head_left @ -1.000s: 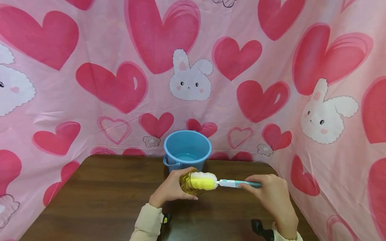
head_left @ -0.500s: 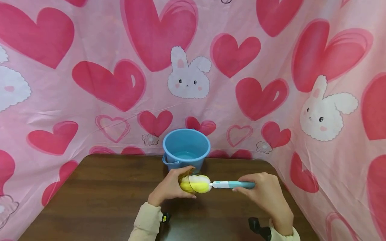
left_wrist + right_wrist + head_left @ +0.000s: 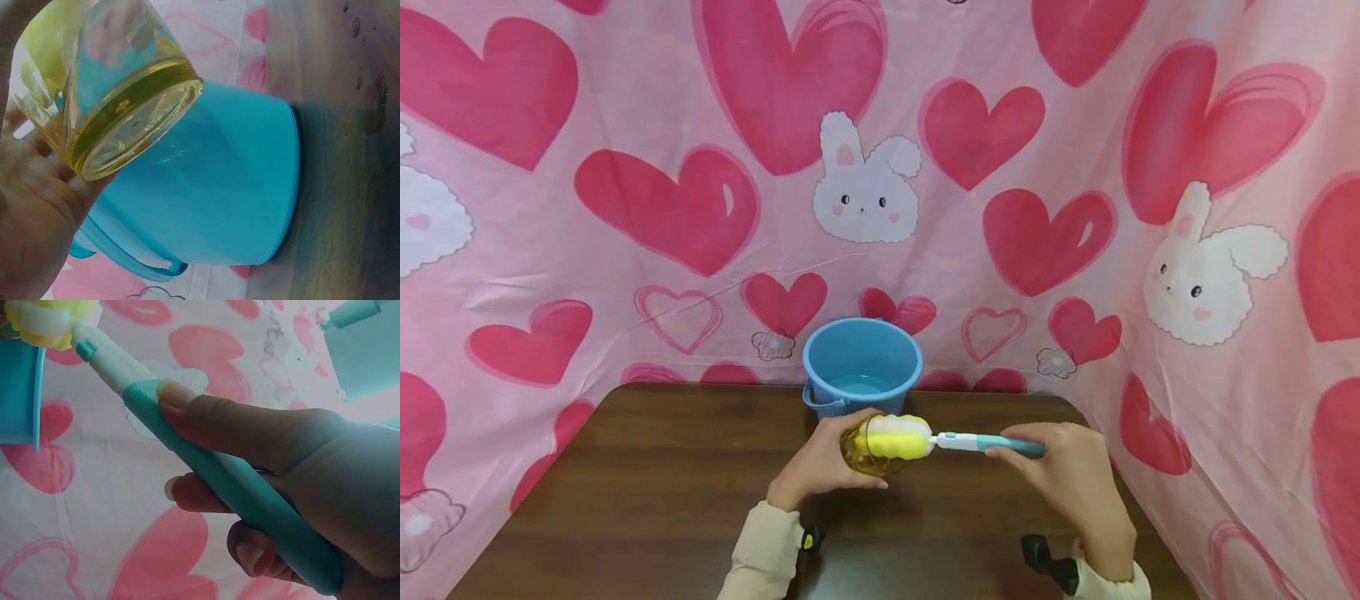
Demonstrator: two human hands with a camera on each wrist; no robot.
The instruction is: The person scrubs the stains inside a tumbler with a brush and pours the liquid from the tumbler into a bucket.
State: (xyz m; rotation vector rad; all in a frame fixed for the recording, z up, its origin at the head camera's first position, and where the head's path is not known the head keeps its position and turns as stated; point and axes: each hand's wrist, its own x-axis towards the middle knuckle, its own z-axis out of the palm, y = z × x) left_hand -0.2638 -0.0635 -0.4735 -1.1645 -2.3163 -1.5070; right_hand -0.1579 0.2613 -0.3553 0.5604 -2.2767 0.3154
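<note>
My left hand (image 3: 825, 460) grips an amber glass cup (image 3: 855, 447), tipped on its side with its mouth toward the right. The cup's thick base (image 3: 140, 119) shows in the left wrist view. My right hand (image 3: 1067, 467) holds the teal and white handle (image 3: 977, 442) of a sponge bottle brush, thumb on top and fingers curled beneath. The brush's yellow and white sponge head (image 3: 898, 437) sits partly inside the cup's mouth, its rear end outside. In the right wrist view the handle (image 3: 231, 487) runs diagonally across the palm.
A blue bucket (image 3: 820, 367) with some water in it stands at the table's back edge, just behind the cup. Its handle (image 3: 134, 259) hangs down at the side. Water drops (image 3: 355, 26) dot the brown wooden table (image 3: 700, 500). A pink heart-print cloth (image 3: 700, 108) hangs behind.
The brush first moved left, deeper into the cup, then came slightly back out and up to the right. The left hand keeps the cup in nearly the same place.
</note>
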